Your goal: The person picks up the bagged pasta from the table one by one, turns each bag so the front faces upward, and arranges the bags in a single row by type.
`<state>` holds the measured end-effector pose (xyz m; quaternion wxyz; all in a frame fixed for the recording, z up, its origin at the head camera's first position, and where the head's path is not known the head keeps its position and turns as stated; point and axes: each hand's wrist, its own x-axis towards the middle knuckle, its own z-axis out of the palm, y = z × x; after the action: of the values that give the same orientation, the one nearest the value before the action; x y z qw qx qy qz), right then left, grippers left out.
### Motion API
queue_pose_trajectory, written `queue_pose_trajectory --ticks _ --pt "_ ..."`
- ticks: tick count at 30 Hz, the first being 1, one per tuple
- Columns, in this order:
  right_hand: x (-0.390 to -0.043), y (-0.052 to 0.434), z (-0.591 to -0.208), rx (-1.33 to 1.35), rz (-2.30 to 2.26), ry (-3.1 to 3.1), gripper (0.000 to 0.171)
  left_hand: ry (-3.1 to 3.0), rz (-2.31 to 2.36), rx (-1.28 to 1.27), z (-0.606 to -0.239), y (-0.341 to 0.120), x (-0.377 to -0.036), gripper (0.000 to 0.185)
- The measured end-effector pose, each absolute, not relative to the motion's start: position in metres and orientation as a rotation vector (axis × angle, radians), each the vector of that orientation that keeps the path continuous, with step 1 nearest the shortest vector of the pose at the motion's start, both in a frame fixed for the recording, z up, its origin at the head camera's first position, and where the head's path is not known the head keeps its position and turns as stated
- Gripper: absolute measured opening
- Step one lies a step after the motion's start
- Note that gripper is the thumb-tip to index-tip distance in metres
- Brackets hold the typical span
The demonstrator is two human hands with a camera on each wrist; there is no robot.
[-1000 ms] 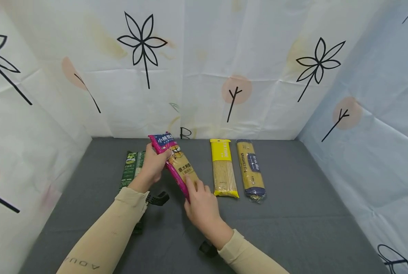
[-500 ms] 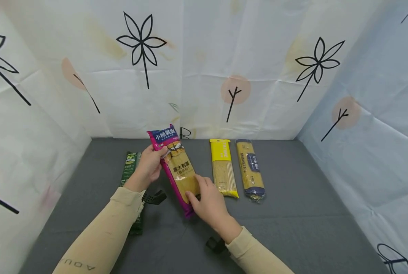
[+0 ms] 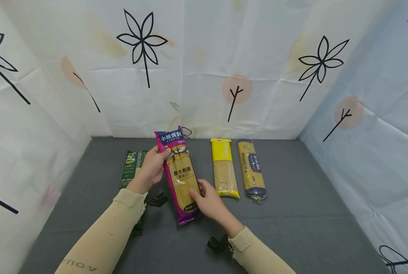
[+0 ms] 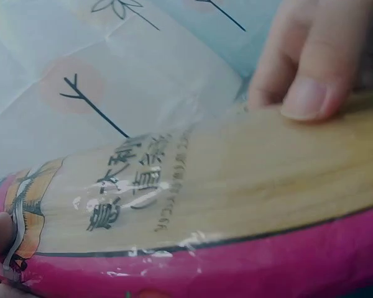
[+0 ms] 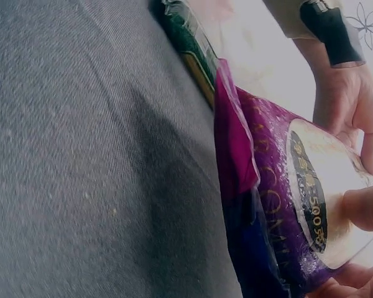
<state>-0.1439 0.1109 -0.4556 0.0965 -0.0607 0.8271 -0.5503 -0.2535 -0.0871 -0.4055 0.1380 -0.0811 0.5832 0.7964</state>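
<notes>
Both hands hold a magenta-and-blue packet of pasta (image 3: 181, 175), its printed front and clear window turned up toward the head camera. My left hand (image 3: 152, 166) grips its upper left edge, thumb lying over the front. Lower down, my right hand (image 3: 211, 199) pinches the right edge, the thumb on the window and the fingers going behind. In the left wrist view the right thumb (image 4: 311, 96) presses on the film of the window. The right wrist view shows the packet's purple bottom end above the grey cloth, with a shadow under it.
A green packet (image 3: 130, 167) lies on the grey tabletop (image 3: 293, 228), partly hidden behind the left forearm. To the right lie a yellow spaghetti packet (image 3: 223, 167) and a blue-banded spaghetti packet (image 3: 251, 169), side by side. Patterned white cloth walls (image 3: 204, 45) enclose the back and sides.
The pasta packet has turned more upright, its front now facing the head camera. The right hand has shifted from across its lower front to its lower right edge. The other packets stay put.
</notes>
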Motion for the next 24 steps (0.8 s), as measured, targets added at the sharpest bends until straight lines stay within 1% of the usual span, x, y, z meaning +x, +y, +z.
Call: queue_pose_trajectory --ticks 4,13,17,19,24 --pt "-0.142 0.108 -0.457 -0.195 -1.677 2.402 0.056 1.757 2.260 -0.200 -0.409 -0.084 -0.252 0.044" --pt "-0.139 0.100 -0.454 -0.141 -1.702 2.413 0.039 1.850 2.206 -0.105 -0.413 -0.081 -0.250 0.044" --pt "-0.140 0.100 -0.455 -0.135 -1.722 2.427 0.037 1.896 2.171 -0.044 -0.415 -0.080 -0.247 0.044" --pt "-0.139 0.099 -0.449 -0.140 -1.744 2.429 0.036 1.907 2.147 -0.011 -0.418 -0.079 -0.245 0.045" --pt "-0.143 0.098 -0.449 -0.100 -1.767 2.446 0.033 1.959 2.063 0.025 -0.439 -0.075 -0.238 0.054"
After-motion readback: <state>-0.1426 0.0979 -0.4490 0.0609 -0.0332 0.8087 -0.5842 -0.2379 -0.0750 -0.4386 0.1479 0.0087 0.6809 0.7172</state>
